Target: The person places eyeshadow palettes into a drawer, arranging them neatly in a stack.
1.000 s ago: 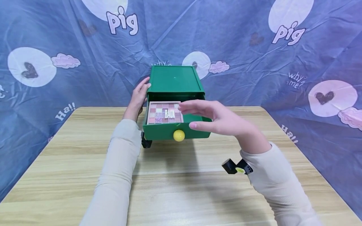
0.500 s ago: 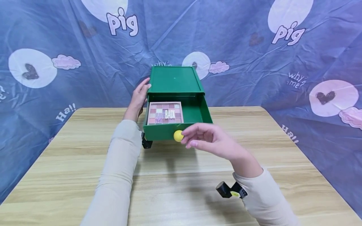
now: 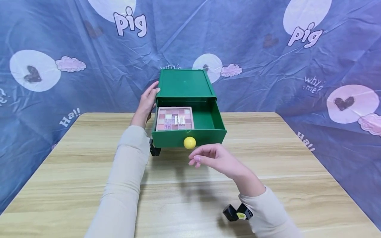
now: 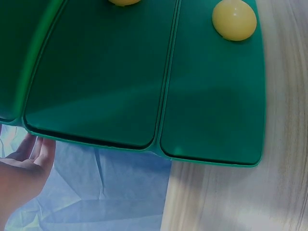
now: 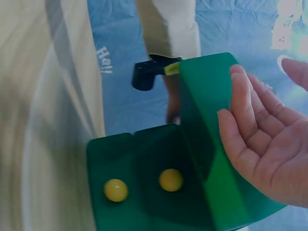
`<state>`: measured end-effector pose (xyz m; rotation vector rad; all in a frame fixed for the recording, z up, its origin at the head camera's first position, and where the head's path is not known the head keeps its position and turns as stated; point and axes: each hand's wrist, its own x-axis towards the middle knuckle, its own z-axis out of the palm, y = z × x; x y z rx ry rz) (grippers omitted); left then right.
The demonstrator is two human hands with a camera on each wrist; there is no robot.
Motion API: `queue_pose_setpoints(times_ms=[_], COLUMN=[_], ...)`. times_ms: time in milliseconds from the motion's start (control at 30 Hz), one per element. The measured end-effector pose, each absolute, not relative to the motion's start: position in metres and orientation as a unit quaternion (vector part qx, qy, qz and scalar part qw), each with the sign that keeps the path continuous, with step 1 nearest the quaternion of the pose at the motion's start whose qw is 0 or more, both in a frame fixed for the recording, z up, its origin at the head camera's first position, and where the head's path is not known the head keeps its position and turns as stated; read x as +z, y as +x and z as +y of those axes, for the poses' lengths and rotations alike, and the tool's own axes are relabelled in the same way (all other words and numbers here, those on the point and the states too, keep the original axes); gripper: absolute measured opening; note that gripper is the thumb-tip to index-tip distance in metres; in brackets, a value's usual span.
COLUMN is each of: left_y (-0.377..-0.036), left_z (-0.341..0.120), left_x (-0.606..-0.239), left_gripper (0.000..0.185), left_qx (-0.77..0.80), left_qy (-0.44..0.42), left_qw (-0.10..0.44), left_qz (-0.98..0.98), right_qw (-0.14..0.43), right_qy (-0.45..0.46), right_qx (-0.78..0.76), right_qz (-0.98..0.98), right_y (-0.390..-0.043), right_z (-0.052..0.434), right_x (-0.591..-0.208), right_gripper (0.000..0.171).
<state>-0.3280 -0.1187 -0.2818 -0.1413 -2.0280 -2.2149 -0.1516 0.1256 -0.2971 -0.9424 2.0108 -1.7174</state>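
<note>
A green drawer cabinet (image 3: 184, 81) stands toward the far side of the wooden table. Its top drawer (image 3: 169, 139) is pulled out, with a round yellow knob (image 3: 189, 142) on the front. Inside, on the left, lies an eyeshadow palette (image 3: 175, 118) with "BACK" printed on its lid. My left hand (image 3: 147, 100) rests against the cabinet's left side, fingers extended; the left wrist view shows those fingers (image 4: 45, 154) at the cabinet's edge. My right hand (image 3: 218, 160) is just below and right of the knob, fingers loosely bent, holding nothing.
Below the top drawer are two shut drawers, each with a yellow knob (image 5: 171, 180). A blue printed cloth (image 3: 253, 82) hangs behind the table (image 3: 74, 165). A black camera (image 3: 238, 213) is strapped to my right wrist, another (image 3: 154, 147) to my left.
My right hand has drawn back from over the open drawer, past the knob, down toward me, its fingers bending more. The left hand, drawer and palette have stayed in place.
</note>
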Motion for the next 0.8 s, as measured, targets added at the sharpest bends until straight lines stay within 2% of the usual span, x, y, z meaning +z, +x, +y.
queue_pose_setpoints(times_ms=[333,800], left_y=[-0.328,-0.328], left_z=[-0.118,-0.119], left_x=[-0.282,-0.282], left_gripper=[0.045,0.047], left_qx=[-0.738,-0.737], left_qy=[-0.052,-0.055], left_qw=[0.071,0.071], left_qz=[-0.669,-0.670], right_qw=[0.151,0.099], right_qy=[-0.238,-0.147], right_qx=[-0.636,-0.707], right_qz=[0.719,0.685], right_y=[-0.157,-0.161], right_z=[0.110,0.091], right_x=[-0.315,-0.317], right_gripper=[0.034,0.039])
